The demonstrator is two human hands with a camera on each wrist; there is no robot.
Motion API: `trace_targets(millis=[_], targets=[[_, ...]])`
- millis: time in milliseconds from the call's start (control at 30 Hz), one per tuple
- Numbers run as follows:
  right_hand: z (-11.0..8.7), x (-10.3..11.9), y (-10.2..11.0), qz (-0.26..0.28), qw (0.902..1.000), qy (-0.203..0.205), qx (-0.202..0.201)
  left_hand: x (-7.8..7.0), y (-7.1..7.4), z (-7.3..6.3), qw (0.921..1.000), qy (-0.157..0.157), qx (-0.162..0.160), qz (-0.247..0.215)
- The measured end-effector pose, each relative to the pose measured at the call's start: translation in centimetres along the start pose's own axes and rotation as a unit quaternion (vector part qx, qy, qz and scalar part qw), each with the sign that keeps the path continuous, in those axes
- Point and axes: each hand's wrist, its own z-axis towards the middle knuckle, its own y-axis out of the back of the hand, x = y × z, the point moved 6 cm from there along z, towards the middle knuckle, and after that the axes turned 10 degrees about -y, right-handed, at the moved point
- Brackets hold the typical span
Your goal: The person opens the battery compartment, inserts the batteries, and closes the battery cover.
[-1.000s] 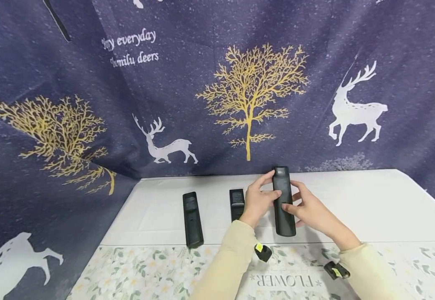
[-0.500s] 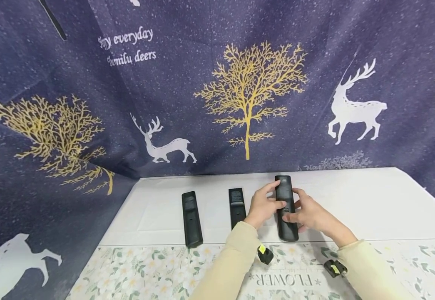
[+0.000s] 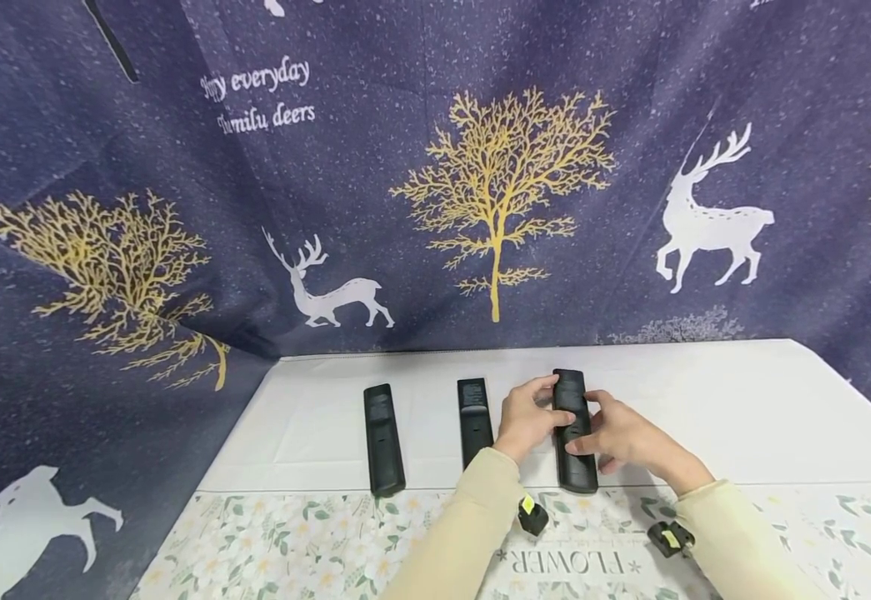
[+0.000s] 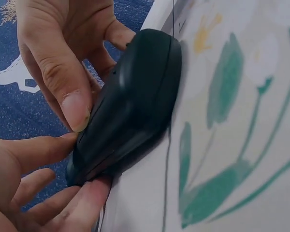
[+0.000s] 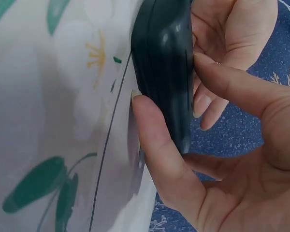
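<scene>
A black remote control [image 3: 578, 475] lies back side up at the right of the row in the head view, close over the white cloth. My left hand [image 3: 527, 419] grips its left edge, thumb across the back. From the right, my right hand [image 3: 625, 432] holds the lower half, its thumb also on the back. The left wrist view shows the rounded near end of the remote control [image 4: 140, 87] with fingers of both hands around it. In the right wrist view, my right fingertips sit along the side of the remote control [image 5: 166, 53].
Two more black remote controls lie back side up to the left: one in the middle [image 3: 474, 417], partly behind the left forearm, and one farther left [image 3: 384, 442]. White cloth [image 3: 315, 417] meets a floral cloth [image 3: 277, 533] in front. A dark deer-print curtain [image 3: 420, 167] hangs behind.
Both hands have brought the remote control down and toward me, from tilted up to nearly flat in line with the other two. Their hold on it stays the same.
</scene>
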Motion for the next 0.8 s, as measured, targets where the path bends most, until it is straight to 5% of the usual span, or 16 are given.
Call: trace_targets(millis=[567, 800], targets=[[0.0, -0.6, 0.0, -0.017, 0.9998, 0.01, 0.001, -0.2, 0.2, -0.4, 0.9958, 0.002, 0.014, 0.09], [0.6, -0.7, -0.6, -0.048, 0.9986, 0.022, -0.011, -0.7, 1.1, -0.7, 0.9793, -0.02, 0.048, 0.196]])
